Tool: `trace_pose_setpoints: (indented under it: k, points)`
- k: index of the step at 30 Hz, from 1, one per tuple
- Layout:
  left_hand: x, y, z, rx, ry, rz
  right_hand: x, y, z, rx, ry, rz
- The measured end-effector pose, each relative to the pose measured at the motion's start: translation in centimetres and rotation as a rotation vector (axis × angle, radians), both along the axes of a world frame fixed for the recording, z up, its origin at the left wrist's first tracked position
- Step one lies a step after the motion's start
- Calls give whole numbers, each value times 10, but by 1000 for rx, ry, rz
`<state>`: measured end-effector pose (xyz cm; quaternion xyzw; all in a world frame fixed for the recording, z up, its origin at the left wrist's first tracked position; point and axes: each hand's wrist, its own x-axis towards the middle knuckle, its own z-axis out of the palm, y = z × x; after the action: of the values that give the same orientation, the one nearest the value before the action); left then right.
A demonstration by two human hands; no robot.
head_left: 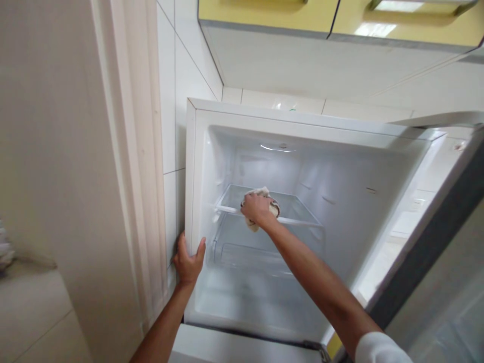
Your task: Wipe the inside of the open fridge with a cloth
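Observation:
My right hand (257, 207) reaches into an open white refrigerator (302, 118) and is closed on a crumpled off-white cloth with dark trim (263, 191). Hand and cloth lie at the front edge of a clear glass shelf (295, 204), covering part of its white strip. My left hand (189, 259) grips the refrigerator's left side edge, its thumb on the front face and its fingers partly hidden around the outer side. Below the shelf sits a clear plastic drawer or bin (242, 254).
The swung-out refrigerator door (434, 227) stands at the right. Yellow cabinets (264, 15) hang overhead. A pale door frame (128, 151) and white wall tiles (174, 136) are close on the left.

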<state>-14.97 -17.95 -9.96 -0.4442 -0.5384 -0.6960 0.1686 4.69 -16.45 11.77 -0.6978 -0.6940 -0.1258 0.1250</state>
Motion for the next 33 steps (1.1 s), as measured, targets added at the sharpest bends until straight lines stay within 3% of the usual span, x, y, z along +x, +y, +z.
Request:
trace_pose_setpoints:
  k: [5,10,14,17,19,21,25,29,33]
  points:
    - [0,-1,-2,-4,31,21,-33,21,6,-22,128,238]
    - [-2,-1,-6,26,80,23,-30,59,28,68,307,285]
    - [-5,1,-9,51,128,30,-44,52,31,329,589,270]
    - [-6,0,-9,67,147,40,-66,39,25,627,941,526]
    - [-5,-2,-6,87,173,38,-78,41,27,735,1009,669]
    - [-4,-3,-4,107,191,50,-82,56,35,777,976,684]
    - [-3,-5,-1,153,224,103,-72,114,58,766,847,553]
    - [-3,-7,4,195,250,131,-51,164,72,726,488,496]
    - [-5,-9,7,236,300,132,-28,189,74,596,92,358]
